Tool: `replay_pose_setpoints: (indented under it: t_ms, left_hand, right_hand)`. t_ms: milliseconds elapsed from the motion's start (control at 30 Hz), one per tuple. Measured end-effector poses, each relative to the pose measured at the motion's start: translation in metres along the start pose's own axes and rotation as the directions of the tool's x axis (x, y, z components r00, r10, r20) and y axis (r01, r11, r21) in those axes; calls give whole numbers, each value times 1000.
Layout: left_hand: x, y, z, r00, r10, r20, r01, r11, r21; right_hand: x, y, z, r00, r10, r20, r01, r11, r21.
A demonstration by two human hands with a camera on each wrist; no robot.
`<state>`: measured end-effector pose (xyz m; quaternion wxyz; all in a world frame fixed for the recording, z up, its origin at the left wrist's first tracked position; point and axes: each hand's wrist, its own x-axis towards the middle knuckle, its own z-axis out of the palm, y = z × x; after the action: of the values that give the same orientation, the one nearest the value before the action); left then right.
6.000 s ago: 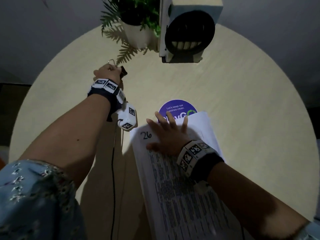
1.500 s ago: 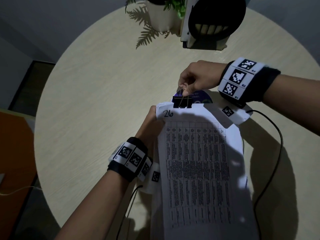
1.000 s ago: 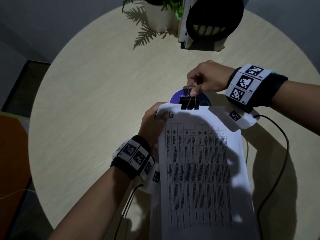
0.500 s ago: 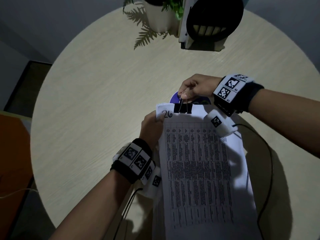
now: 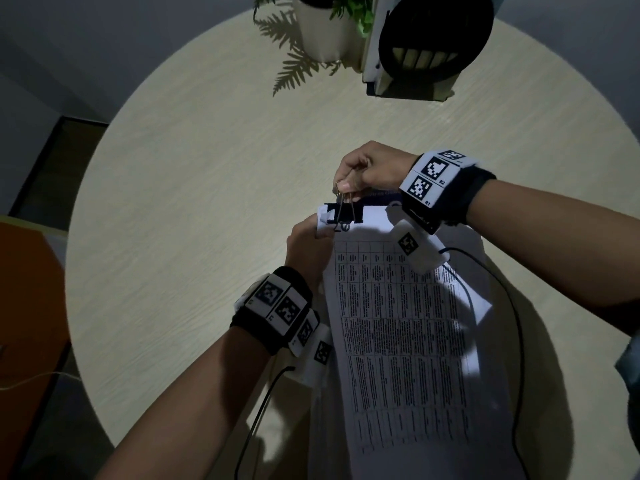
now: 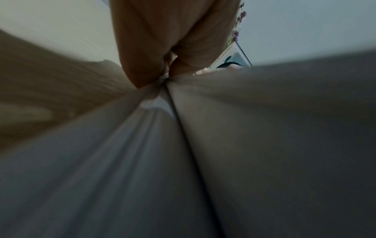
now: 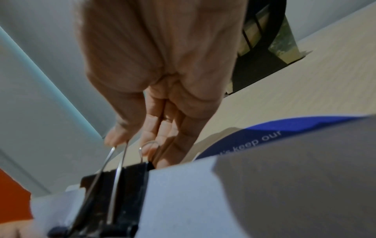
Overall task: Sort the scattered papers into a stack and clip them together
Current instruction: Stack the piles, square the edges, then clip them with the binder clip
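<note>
A stack of printed papers (image 5: 398, 323) is lifted off the round table (image 5: 194, 209) at its far end. My left hand (image 5: 311, 233) grips the stack's top left corner, thumb on top; the left wrist view shows its fingers (image 6: 162, 48) pinching the sheet edges (image 6: 158, 103). A black binder clip (image 5: 344, 213) sits over the top edge near that corner, partly covering a handwritten number. My right hand (image 5: 344, 187) pinches the clip's two wire handles together above it. The right wrist view shows the right hand (image 7: 130, 143) squeezing those handles, the clip (image 7: 114, 185) astride the papers (image 7: 203, 193).
A round blue sticker (image 5: 381, 199) lies on the table under the papers' far edge. A white plant pot (image 5: 322, 29) and a black round-fronted stand (image 5: 433, 46) are at the table's far side. Wrist-camera cables (image 5: 502, 306) trail across the papers. An orange surface (image 5: 24, 306) is at left.
Six seconds ago my left hand took the clip while my right pressed the stack. Since then the hands swapped roles; in the last half second the clip slid left over the number.
</note>
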<state>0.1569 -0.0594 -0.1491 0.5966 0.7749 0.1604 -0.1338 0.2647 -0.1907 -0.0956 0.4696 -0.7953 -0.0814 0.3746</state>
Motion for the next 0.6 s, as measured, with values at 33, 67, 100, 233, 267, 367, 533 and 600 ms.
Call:
replay_pose_setpoints:
  t_ms: [33, 67, 100, 233, 267, 367, 533, 600]
  left_hand:
    - [0, -1, 0, 1000, -11, 1, 11, 1000, -3]
    - [0, -1, 0, 1000, -8, 6, 8, 1000, -2]
    - [1, -2, 1, 1000, -2, 9, 2, 1000, 12]
    - [3, -2, -2, 998, -37, 42, 36, 999, 14]
    - [2, 1, -3, 997, -53, 58, 52, 999, 3]
    - [-1, 8, -3, 993, -86, 83, 87, 996, -5]
    - [3, 13, -7, 993, -64, 98, 56, 995, 79]
    - [6, 14, -6, 996, -25, 87, 9, 984, 176]
  right_hand:
    - [1, -1, 1, 1000, -4, 2, 4, 1000, -31]
    - [1, -2, 1, 1000, -8, 5, 8, 999, -50]
    - [1, -2, 0, 1000, -10, 3, 11, 998, -60]
    - [-1, 2, -4, 999, -33, -21, 31, 995, -92]
    - [-2, 3, -5, 999, -40, -27, 37, 995, -91]
    - [-4, 7, -6, 998, -38, -57, 34, 997, -67]
    - [-5, 7, -5, 996, -48, -76, 45, 998, -47]
    - [-7, 9, -9, 996, -48, -70, 44, 997, -59]
